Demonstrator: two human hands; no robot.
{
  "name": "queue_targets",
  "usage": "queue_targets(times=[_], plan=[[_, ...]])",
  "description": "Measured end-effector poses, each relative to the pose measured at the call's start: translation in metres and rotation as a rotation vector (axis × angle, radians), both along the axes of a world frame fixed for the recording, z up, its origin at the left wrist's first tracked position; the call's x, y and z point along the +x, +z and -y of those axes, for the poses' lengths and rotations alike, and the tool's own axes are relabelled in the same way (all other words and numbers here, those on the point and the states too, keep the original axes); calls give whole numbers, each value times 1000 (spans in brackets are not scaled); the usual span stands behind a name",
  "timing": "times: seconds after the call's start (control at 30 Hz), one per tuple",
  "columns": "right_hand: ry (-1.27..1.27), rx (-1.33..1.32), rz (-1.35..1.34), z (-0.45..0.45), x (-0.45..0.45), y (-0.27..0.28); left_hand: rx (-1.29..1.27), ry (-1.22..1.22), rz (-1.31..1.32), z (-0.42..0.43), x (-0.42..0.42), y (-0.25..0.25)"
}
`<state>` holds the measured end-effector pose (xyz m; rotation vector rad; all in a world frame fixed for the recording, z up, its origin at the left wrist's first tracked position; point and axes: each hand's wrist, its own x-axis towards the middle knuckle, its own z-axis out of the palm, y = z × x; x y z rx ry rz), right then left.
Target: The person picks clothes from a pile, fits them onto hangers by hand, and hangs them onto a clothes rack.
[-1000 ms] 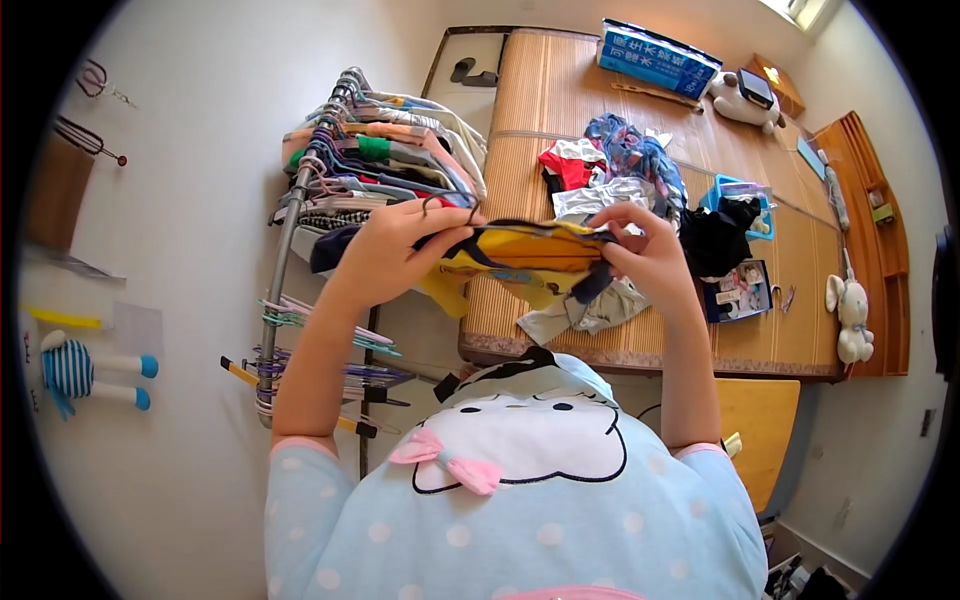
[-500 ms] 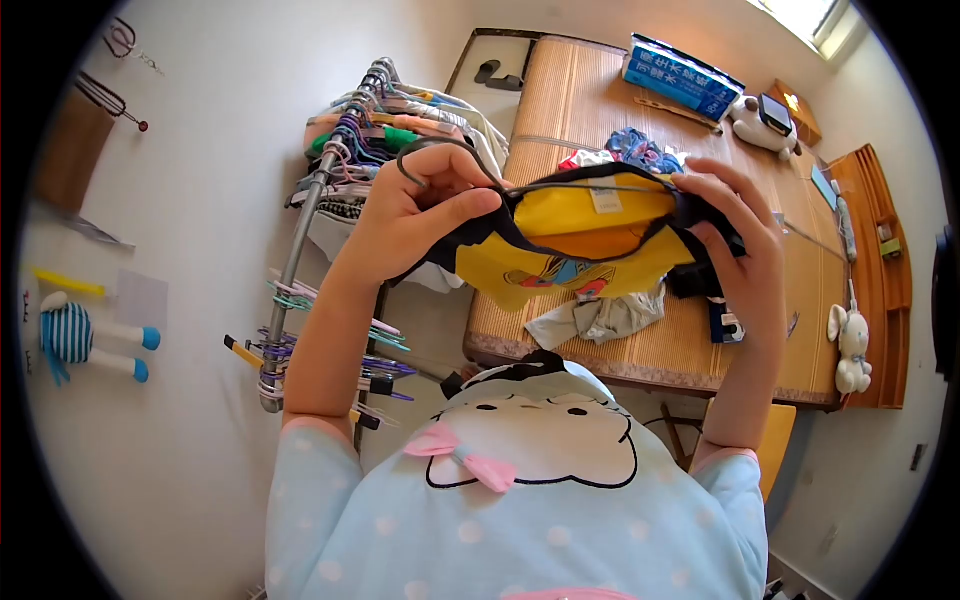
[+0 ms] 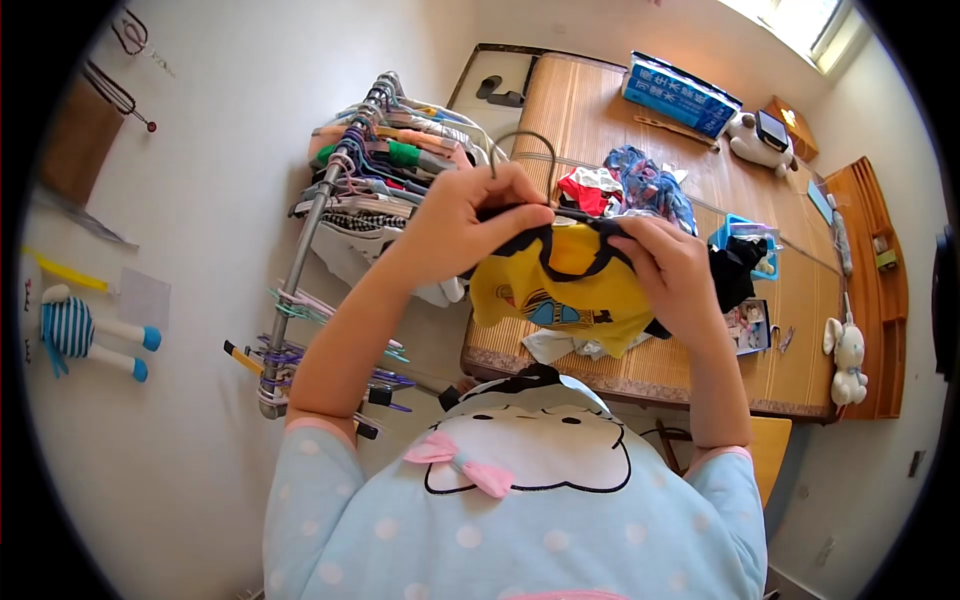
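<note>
A yellow T-shirt (image 3: 560, 295) with dark navy trim and a printed front hangs in front of me between both hands. From its neckline rises the curved hook of a dark clothes hanger (image 3: 553, 160); the hanger's body is mostly hidden by the shirt and fingers. My left hand (image 3: 480, 220) is closed, thumb and fingers pinching the shirt and hanger by the left shoulder, beside the hook. On the other side, my right hand (image 3: 672, 265) grips the shirt at the right shoulder by the navy trim.
A metal rack (image 3: 310, 220) at left carries many hung clothes, with spare hangers (image 3: 290, 350) lower down. Behind the shirt, a mat-covered bed (image 3: 570, 100) bears crumpled clothes (image 3: 645, 180), a blue basket (image 3: 735, 228), an open box (image 3: 748, 328) and a blue package (image 3: 680, 95).
The neck opening, wide between spread hands before, is now narrower and the shirt front hangs down. My right hand has moved left and lower; the hook now stands upright and further right.
</note>
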<state>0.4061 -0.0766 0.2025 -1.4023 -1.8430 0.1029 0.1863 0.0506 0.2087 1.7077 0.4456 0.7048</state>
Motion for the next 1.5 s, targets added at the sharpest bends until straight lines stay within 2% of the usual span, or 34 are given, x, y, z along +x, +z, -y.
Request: queue_targets(times=[0.07, 0.1, 0.13, 0.2, 0.23, 0.27, 0.33, 0.37, 0.43, 0.47, 0.57, 0.63, 0.67, 0.73, 0.77, 0.8, 0.87, 0.93, 1.0, 1.03, 1.07, 1.13, 1.2, 1.27, 1.3, 1.33, 1.4, 1.5], plan=[[15, -95, -128, -3, -1, -3, 194, 35, -68, 3, 7, 0], [10, -103, -155, -4, 3, -3, 295, 89, -22, 2, 10, -7], [4, -95, -153, -4, 7, -4, 302, 82, -19, -1, 10, -7], [-78, -37, -335, 0, 18, -4, 991, 325, -144, -11, 0, -6], [-85, -190, -558, 9, 23, 4, 1013, 313, -173, -20, -9, -15], [-40, -141, -595, 10, 35, -5, 1017, 309, -166, -31, -20, -25], [-31, -165, -587, 15, 52, -14, 718, 231, -240, -45, -36, -42], [-37, -164, -587, 17, 55, -14, 718, 226, -238, -45, -37, -44], [-55, -190, -247, 18, 59, -11, 648, 235, -194, -42, -38, -46], [-32, -210, -236, 17, 55, -13, 646, 231, -194, -42, -36, -47], [21, -214, -298, 17, 42, -16, 694, 221, -113, -42, -32, -50], [-22, -230, -180, 16, 49, -16, 694, 249, -134, -44, -36, -49], [-78, -246, -267, 18, 52, -14, 695, 248, -135, -47, -40, -47], [-86, -247, -244, 17, 57, -6, 732, 363, -314, -52, -47, -40], [-55, -217, -252, 14, 55, -7, 957, 437, -452, -46, -44, -30], [-57, -221, -253, 12, 47, -8, 954, 435, -454, -37, -34, -23], [18, -279, -371, 4, 29, -9, 1167, 465, -233, -16, -6, -17], [54, -281, -425, -3, 23, -16, 1184, 402, -208, -11, 2, -26], [-30, -291, -436, -5, 20, -11, 599, 125, -305, -20, -2, -50], [-9, -268, -385, -6, 25, -11, 707, 174, -169, -24, -3, -59], [1, -270, -381, -4, 26, -8, 706, 185, -170, -25, -8, -61], [-81, -231, -203, 1, 24, -1, 587, 283, -93, -26, -21, -65], [-46, -220, -127, -1, 29, -21, 520, 347, -78, -28, -33, -77], [46, -242, -70, -9, 19, -43, 883, 429, -238, -24, -49, -80], [48, -213, -103, -14, 7, -55, 944, 499, -292, -21, -55, -94], [53, -183, -139, -18, -7, -70, 927, 538, -427, -17, -65, -104], [30, -160, -228, -30, -32, -106, 841, 850, -404, -3, -70, -135], [61, -244, -288, -57, -74, -146, 694, 844, -575, 12, -91, -176]])
